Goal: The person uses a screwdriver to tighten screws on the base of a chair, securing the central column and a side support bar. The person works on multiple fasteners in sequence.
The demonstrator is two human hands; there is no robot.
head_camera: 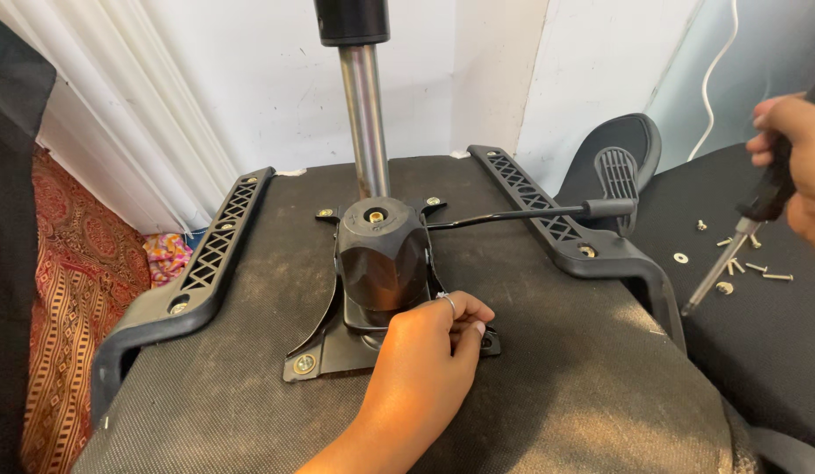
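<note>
An office chair seat (548,369) lies upside down, its dusty black underside facing up. A black metal mechanism plate (330,355) with a black housing (381,254) and a steel gas cylinder (365,123) sits at its middle. My left hand (429,342), a ring on one finger, rests on the plate's front right corner with the fingertips pinched together. Whatever is under them is hidden. My right hand (798,140) is at the right edge, gripping a black-handled screwdriver (719,268) whose shaft points down and left, off the seat.
Black armrests (205,263) (556,228) are fixed along both sides of the seat. A lever (513,215) runs right from the mechanism. Several loose screws and washers (743,263) lie on a black surface at the right. A patterned red rug (74,290) and white curtain are at the left.
</note>
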